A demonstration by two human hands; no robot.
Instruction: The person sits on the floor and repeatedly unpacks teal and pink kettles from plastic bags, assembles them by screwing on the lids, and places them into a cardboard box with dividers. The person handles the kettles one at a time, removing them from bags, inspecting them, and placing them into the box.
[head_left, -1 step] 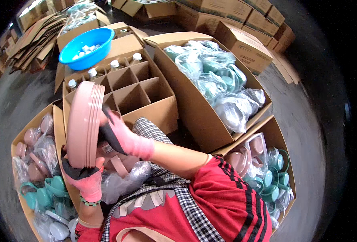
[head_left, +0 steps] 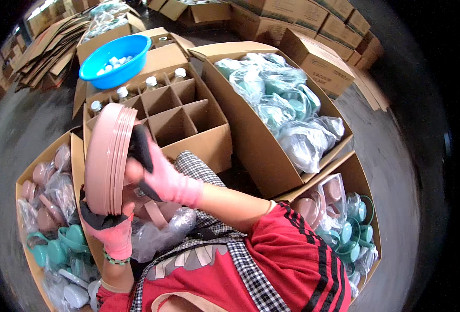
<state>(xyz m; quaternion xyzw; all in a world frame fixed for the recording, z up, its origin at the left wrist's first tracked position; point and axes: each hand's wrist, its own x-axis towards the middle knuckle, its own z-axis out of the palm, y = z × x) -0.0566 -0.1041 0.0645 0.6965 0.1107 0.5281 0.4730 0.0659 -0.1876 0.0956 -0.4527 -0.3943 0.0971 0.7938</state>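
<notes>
A large rounded pink plastic piece (head_left: 101, 161), with ridged rims along its right side like nested dishes seen edge-on, is held up in front of me. My left hand (head_left: 105, 224), in a pink glove with a black palm, grips its lower end from beneath. Against the rimmed side, my right hand (head_left: 154, 169), gloved alike, has its fingers bent and closed; the inner face they press on is hidden. Below lie more pink plastic parts (head_left: 154, 213) and clear plastic bags (head_left: 160, 236). Just beyond is a divided carton (head_left: 196, 143) with several white-capped bottles (head_left: 152, 83).
A blue basin (head_left: 89, 73) with small white pieces sits at the far left. Right of the divided carton stands a long carton (head_left: 240, 119) of bagged green parts. Open cartons of pink and green cups (head_left: 56, 249) flank me. Stacked boxes (head_left: 313, 67) and flattened cardboard (head_left: 50, 49) lie behind.
My right hand has shifted slightly, its fingers more bent against the pink piece's rimmed side. The pink piece has tilted a little. The whole view has moved slightly.
</notes>
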